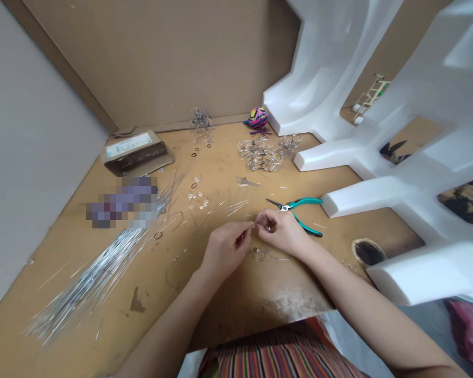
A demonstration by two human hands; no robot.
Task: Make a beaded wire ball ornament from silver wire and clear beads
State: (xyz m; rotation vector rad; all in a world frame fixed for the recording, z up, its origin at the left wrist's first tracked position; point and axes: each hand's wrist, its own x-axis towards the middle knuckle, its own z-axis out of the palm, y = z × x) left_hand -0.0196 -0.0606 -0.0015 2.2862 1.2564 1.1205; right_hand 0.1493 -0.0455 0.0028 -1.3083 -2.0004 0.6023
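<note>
My left hand [226,244] and my right hand [281,231] meet fingertip to fingertip above the wooden tabletop. Both are closed in a pinch on something tiny, too small to make out. A clear bead [268,229] shows by the curled fingers of my right hand. Just beyond that hand lie pliers [305,201] with teal handles, their jaws parted and pointing left. Below my fingers rests a small tangle of wire and beads [262,254]. Short straight wire pieces [237,206] lie a little beyond the hands, with loose clear beads [198,200] to their left.
A long bundle of silver wires [98,268] lies at left, near a pixelated patch. An open cardboard box [137,152] stands behind it. Beaded wire rings [262,154] are heaped at the back, by a colourful ball [258,117]. White moulded arms [362,194] edge the right side near a hole [368,252].
</note>
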